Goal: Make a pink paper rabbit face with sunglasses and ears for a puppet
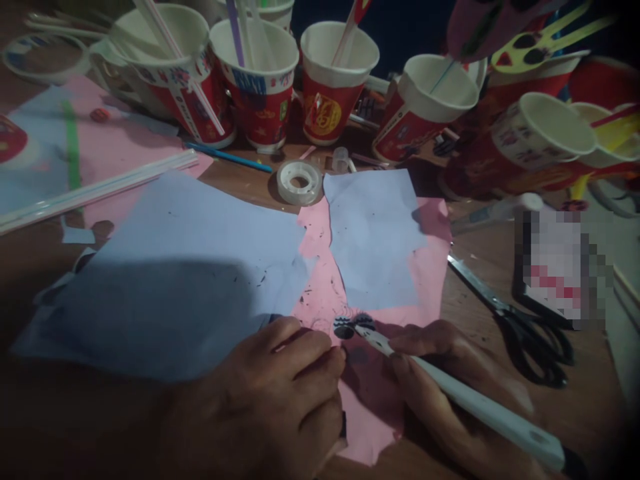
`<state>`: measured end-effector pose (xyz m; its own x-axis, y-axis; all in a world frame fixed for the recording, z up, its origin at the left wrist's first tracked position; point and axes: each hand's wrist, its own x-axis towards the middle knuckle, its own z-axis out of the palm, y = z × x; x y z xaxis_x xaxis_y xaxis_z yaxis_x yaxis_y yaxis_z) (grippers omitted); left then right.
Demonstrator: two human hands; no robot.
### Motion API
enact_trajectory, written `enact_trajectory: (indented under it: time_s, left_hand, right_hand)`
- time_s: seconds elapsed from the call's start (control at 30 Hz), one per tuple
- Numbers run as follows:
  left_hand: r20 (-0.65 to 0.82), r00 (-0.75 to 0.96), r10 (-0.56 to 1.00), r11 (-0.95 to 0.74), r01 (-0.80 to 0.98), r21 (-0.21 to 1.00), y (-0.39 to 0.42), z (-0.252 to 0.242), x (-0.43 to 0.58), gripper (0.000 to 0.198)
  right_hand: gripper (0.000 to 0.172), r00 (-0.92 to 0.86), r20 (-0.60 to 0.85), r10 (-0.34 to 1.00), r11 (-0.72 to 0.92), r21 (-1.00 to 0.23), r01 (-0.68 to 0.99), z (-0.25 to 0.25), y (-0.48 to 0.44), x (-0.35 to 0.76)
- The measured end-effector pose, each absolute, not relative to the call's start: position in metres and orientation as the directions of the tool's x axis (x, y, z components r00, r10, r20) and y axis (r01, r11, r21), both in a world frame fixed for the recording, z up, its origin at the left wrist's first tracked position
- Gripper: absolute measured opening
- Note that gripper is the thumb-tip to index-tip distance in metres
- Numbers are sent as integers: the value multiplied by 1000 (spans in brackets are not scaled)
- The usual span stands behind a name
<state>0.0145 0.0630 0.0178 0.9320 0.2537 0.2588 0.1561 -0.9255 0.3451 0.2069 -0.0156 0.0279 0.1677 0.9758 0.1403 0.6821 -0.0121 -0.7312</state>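
My right hand point(440, 380) grips a long white pen-like tool point(465, 397), and its tip rests beside a small black-and-white round piece point(353, 325) on a torn pink paper point(370, 393). My left hand point(280, 400) lies on the pink paper with its fingers curled, the fingertips pressing down right beside the small piece. A smaller light-blue paper point(375, 233) lies on the pink sheet above the hands. A large light-blue sheet point(185, 267) spreads out to the left.
Several red-and-white paper cups point(260, 73) holding straws crowd the back of the wooden table. A clear tape roll point(299, 181) sits in front of them. Black-handled scissors point(520, 313) lie at the right, white strips point(100, 190) at the left.
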Motion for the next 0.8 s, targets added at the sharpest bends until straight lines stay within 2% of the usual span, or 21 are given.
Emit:
enact_trajectory:
  time_s: [0.47, 0.8]
  left_hand:
    - [254, 937, 240, -929, 146, 339, 62, 18, 13, 19]
    - [254, 930, 267, -917, 164, 365, 61, 18, 11, 21]
  right_hand:
    - [9, 167, 118, 979, -22, -751, 660, 27, -15, 206]
    - [3, 278, -26, 960, -170, -846, 506, 34, -14, 216]
